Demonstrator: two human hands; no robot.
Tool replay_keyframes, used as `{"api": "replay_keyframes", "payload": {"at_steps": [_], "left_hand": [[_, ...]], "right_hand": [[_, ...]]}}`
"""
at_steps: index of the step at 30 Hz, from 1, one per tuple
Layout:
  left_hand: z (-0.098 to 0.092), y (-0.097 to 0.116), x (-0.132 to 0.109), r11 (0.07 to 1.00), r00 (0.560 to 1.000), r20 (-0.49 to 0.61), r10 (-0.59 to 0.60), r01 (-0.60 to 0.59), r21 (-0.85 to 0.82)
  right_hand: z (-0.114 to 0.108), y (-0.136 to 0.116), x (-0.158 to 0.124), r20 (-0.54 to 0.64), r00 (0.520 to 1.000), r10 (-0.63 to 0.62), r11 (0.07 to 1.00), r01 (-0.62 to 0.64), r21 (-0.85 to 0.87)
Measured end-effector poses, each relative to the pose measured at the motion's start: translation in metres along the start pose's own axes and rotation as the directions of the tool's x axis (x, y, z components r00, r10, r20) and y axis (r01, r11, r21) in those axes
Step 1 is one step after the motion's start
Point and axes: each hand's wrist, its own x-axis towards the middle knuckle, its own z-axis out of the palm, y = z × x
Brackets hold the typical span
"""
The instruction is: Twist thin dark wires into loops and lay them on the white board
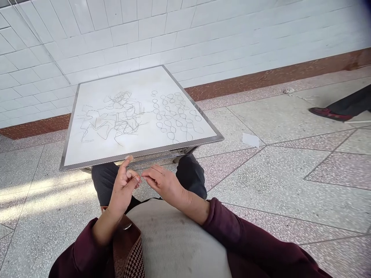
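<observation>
In front of my lap, past the near edge of the table, my left hand (124,187) pinches thumb against finger, with its index finger raised. Close by, my right hand (168,185) also has thumb and fingertips pressed together, almost touching the left fingertips. Whatever thin thing they grip is too small to make out. On the white tabletop (95,85) lies a tangle of thin, dark, wire-like bent pieces (116,119) at the left. Several thin loops (176,116), many shaped like a figure eight, are spread in rough rows on the right side.
The table's metal rim (142,152) runs just beyond my hands, above my knees. A tiled wall (150,42) stands behind it. To the right, a white paper piece (251,139) and a pale string bundle (290,92) lie on the floor, near another person's shoe (330,114).
</observation>
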Motion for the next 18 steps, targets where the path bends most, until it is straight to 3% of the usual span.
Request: {"api": "replay_keyframes", "payload": {"at_steps": [3,8,12,18], "left_hand": [[0.0,-0.001,0.0,1.0,1.0,-0.014,-0.002,0.001,-0.011],[-0.001,0.001,0.001,0.999,1.0,-0.013,0.008,-0.008,0.044],[0.0,0.0,-0.001,1.0,1.0,-0.018,-0.012,0.013,0.025],[0.004,-0.002,0.0,0.997,0.986,-0.148,0.078,-0.081,-0.014]], "right_hand": [[0.0,0.002,-0.001,-0.015,1.0,-0.016,0.998,0.015,-0.058],[0.002,0.004,0.0,-0.022,0.999,0.036,0.998,-0.034,0.048],[0.001,0.003,-0.002,-0.049,0.999,-0.014,1.0,0.013,-0.02],[-0.008,-0.005,0.002,-0.114,0.984,-0.137,0.985,0.122,-0.126]]}}
